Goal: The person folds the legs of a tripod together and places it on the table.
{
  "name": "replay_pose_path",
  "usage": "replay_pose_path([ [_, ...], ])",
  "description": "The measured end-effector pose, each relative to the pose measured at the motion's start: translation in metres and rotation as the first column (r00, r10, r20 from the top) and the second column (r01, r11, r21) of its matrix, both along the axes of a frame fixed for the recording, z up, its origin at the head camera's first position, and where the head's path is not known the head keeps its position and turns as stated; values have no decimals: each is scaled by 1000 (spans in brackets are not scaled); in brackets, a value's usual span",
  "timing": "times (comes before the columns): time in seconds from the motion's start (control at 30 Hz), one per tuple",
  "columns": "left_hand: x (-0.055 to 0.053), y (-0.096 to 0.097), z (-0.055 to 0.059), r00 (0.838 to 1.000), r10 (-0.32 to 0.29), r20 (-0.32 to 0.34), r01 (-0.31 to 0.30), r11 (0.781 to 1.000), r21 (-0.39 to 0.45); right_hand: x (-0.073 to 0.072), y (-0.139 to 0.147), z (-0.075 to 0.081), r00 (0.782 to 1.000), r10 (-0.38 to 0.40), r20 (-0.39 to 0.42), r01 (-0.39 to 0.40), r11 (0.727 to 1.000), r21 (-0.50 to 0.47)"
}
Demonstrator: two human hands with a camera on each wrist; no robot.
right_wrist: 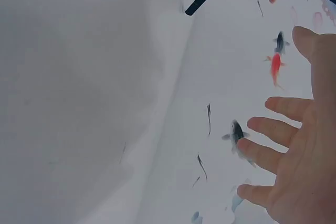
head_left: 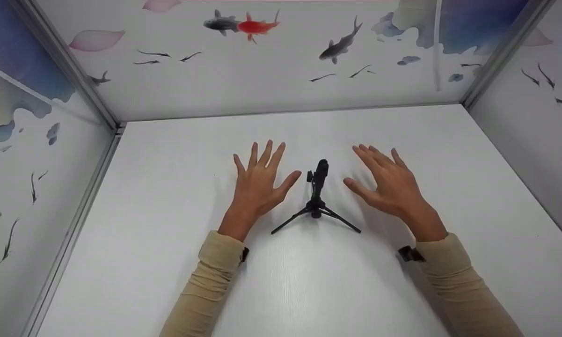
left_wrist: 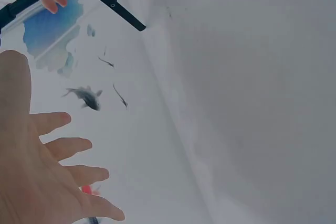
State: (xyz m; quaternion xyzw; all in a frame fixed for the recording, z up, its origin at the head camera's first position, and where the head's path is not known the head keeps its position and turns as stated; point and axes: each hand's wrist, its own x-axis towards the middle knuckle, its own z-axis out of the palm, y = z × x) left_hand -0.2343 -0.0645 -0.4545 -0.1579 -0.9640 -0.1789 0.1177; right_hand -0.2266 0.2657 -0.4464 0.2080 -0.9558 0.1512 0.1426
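Note:
A small black tripod (head_left: 316,201) stands upright on the white table with its legs spread, a dark upright part and a small side piece above them. To its left, my left hand (head_left: 258,187) has its fingers straight and spread, the thumb pointing toward the tripod without touching it. On the other side, my right hand (head_left: 393,185) is likewise spread, its thumb apart from the tripod. Both palms are bare in the wrist views, where part of the tripod's legs (left_wrist: 126,14) shows at the top edge.
White panels painted with fish enclose the table (head_left: 168,196) at the back and sides. A metal corner post (head_left: 75,70) rises at the back left, another (head_left: 505,56) at the back right. A dark wrist device (head_left: 411,254) sits at the right cuff.

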Motion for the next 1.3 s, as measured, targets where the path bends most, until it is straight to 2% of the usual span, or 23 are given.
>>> replay_pose_path([
  [0.23,6,0,9,997,-42,-71,49,993,105,8,-6,5,1000,20,2,-20,1000,-12],
  [0.53,12,2,19,988,-87,-128,106,983,153,10,-12,8,997,68,-48,-68,998,-8],
  [0.77,14,3,19,986,-120,-116,140,972,188,14,-17,11,984,115,-137,-122,992,-41],
  [1.0,15,5,15,984,-149,-96,167,964,208,18,-22,14,953,167,-253,-195,976,-93],
  [1.13,15,6,14,984,-158,-82,171,964,201,20,-26,17,944,180,-277,-221,968,-123],
  [1.3,17,8,11,983,-174,-58,182,965,189,23,-32,22,943,186,-276,-232,961,-148],
])
